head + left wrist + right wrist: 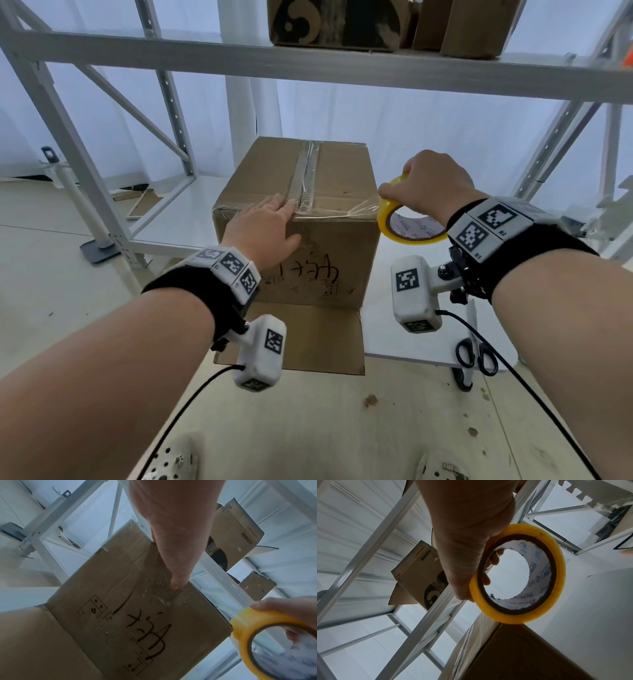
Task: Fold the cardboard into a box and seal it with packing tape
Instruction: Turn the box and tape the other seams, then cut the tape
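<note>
A brown cardboard box [339,267] stands on a white shelf board, its top flaps shut and taped along the middle seam. One bottom flap [308,339] lies open toward me. My left hand [263,229] lies flat over the box's near top edge, fingers pressing a clear tape strip [335,214] that runs across the top. My right hand [431,186] grips a yellow tape roll [407,226] just past the box's right edge, with the strip stretched from it to the box. In the left wrist view my thumb [176,580] presses the box's front face [130,622]. The right wrist view shows fingers through the roll [518,574].
Black scissors [476,354] lie on the white board [411,349] at the right. A grey metal rack [239,58] surrounds the box, and more cardboard boxes [335,24] sit on its upper shelf. My shoes show on the pale floor [325,428] below.
</note>
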{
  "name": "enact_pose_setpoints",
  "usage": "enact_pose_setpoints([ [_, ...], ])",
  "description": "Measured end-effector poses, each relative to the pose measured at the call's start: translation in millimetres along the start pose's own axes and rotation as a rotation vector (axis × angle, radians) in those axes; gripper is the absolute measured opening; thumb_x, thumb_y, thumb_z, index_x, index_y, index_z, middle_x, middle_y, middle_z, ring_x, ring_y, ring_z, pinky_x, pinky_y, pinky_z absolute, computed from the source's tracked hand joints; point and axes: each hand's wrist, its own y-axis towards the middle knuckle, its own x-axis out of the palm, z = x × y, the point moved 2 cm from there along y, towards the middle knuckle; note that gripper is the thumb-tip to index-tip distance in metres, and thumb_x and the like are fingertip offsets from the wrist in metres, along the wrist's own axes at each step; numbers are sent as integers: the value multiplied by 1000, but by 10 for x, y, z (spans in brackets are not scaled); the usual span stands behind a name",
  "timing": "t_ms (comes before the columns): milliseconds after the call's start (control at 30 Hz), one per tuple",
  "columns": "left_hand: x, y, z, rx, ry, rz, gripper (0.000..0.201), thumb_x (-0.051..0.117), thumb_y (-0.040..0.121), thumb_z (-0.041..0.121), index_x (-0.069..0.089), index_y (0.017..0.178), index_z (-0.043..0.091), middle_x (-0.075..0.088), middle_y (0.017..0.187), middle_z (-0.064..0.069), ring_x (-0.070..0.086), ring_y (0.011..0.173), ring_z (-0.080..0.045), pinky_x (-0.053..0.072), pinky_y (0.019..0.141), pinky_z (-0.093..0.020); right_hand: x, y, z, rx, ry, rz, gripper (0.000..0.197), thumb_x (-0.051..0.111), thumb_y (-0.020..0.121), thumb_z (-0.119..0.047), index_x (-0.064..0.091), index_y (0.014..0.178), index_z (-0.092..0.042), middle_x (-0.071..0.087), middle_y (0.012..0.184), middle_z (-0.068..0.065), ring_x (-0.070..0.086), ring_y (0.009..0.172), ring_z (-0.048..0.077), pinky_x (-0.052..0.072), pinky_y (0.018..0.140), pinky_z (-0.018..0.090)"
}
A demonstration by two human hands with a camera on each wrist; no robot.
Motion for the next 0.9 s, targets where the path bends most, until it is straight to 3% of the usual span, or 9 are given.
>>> enact_pose_setpoints([
  [133, -11, 3, 113, 23, 56, -13, 75, 38, 94, 54, 11, 151, 12, 11, 158, -8, 12, 146, -20, 9, 118, -35, 4, 4, 3, 8, -3, 10, 34, 63, 78, -42, 63, 78, -7, 54, 64, 2, 56, 70, 23, 38, 61, 29],
  [233, -11, 80, 360, 195, 21, 26, 65, 38, 97, 47, 17, 151, 16, 17, 157, -3, 14, 145, -15, 7, 118, -32, 11, 16, 32, 20, 13, 10, 33, 63, 78, -41, 62, 75, -8, 51, 62, 1, 52, 66, 20, 36, 60, 28],
  [367, -34, 156, 460, 165, -108, 53, 56, 41, 98, 40, 29, 147, 17, 28, 154, 2, 28, 140, -13, 24, 113, -32, 22, 22, 24, 23, 28, 1, 33, 62, 78, -39, 54, 66, -10, 46, 56, 1, 47, 58, 18, 32, 55, 25],
  [567, -96, 57, 216, 112, -96, 109, 47, 45, 96, 39, 45, 139, 20, 44, 145, 5, 48, 128, -16, 43, 102, -37, 63, -12, -223, -3, 83, -35, 37, 59, 78, -36, 39, 56, -14, 38, 54, -1, 39, 52, 16, 29, 50, 25],
  [667, -88, 27, 214, 109, -52, 42, 54, 44, 95, 45, 35, 145, 26, 36, 150, 1, 41, 133, -20, 38, 106, -39, 65, 0, -264, -2, 109, -37, 38, 52, 83, -37, 36, 57, -15, 38, 56, -1, 37, 53, 14, 27, 50, 26],
  [800, -5, 10, 289, 120, 15, -18, 61, 38, 95, 54, 18, 149, 33, 24, 155, -8, 23, 143, -24, 20, 115, -38, 56, 19, -200, 9, 148, -36, 37, 57, 81, -37, 38, 57, -15, 38, 54, -1, 38, 52, 14, 29, 50, 26],
  [900, -29, 12, 280, 107, 6, -21, 59, 38, 97, 50, 19, 150, 32, 24, 155, -8, 24, 142, -23, 20, 114, -37, 32, 34, -232, -14, 158, -25, 41, 62, 79, -44, 43, 59, -14, 42, 54, -2, 42, 54, 14, 30, 50, 26],
])
